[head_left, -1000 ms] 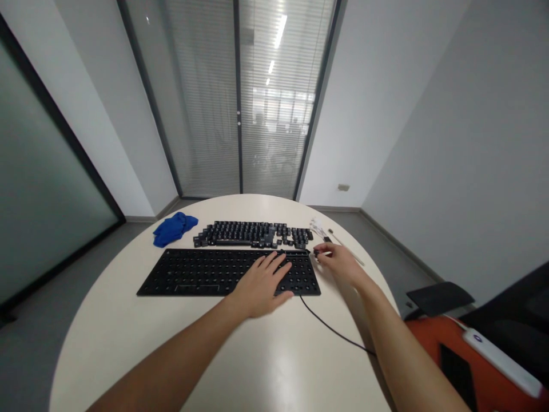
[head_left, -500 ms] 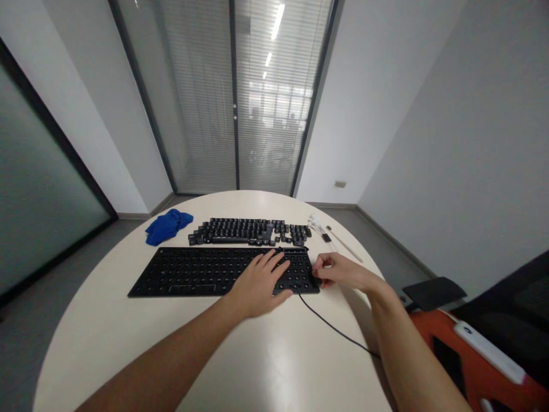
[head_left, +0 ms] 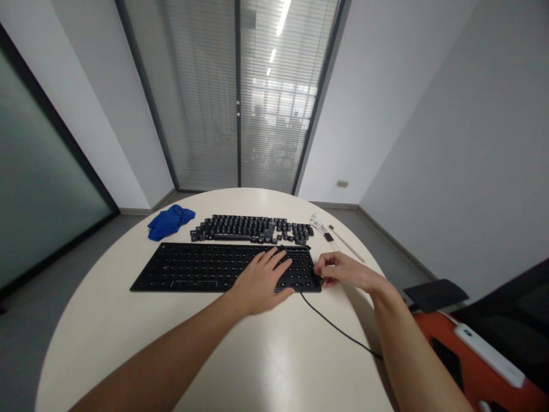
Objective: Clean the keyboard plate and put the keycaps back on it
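A black keyboard (head_left: 193,266) with its keycaps off lies flat on the table, exposing rows of bare switch positions. My left hand (head_left: 263,280) rests flat across its right part, fingers spread. At the keyboard's right edge, my right hand (head_left: 332,269) is closed in a pinch; a small dark thing shows at the fingertips, too hidden to name. Behind the keyboard, the loose black keycaps (head_left: 235,225) are laid out in keyboard order. A black cable (head_left: 334,327) runs from the keyboard's front side toward the lower right, passing under my right arm.
A crumpled blue cloth (head_left: 171,222) lies at the back left of the round white table (head_left: 240,349). At the right are a thin brush (head_left: 346,243) and a wire tool with a black grip (head_left: 328,237). An orange chair seat (head_left: 476,375) holds a white power strip (head_left: 489,353).
The view has shifted slightly, so everything sits a little differently in the picture. Both hands keep nearly the same places on the keyboard.
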Demonstrator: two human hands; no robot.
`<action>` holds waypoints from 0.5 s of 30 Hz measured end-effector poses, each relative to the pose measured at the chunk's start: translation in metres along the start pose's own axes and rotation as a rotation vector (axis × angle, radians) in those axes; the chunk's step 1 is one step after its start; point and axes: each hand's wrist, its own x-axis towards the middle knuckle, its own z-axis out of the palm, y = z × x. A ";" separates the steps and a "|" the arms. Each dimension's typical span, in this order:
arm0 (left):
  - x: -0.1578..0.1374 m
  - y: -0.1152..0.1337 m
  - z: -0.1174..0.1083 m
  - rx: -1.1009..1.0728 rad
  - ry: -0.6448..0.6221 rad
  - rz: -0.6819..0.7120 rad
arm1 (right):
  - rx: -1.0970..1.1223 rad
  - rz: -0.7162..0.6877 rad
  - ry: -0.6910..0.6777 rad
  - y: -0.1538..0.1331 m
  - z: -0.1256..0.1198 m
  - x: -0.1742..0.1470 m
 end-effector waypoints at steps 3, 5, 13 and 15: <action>0.000 0.000 0.000 -0.002 -0.001 0.001 | 0.000 0.013 0.006 -0.002 0.001 -0.001; 0.001 -0.001 0.000 -0.003 -0.006 0.000 | -0.008 0.015 0.020 -0.004 0.002 -0.001; 0.001 0.000 -0.001 0.003 -0.008 -0.005 | -0.063 -0.004 0.055 0.000 0.003 0.004; 0.001 0.001 -0.001 0.004 -0.011 -0.006 | -0.073 -0.022 0.041 0.001 0.003 0.005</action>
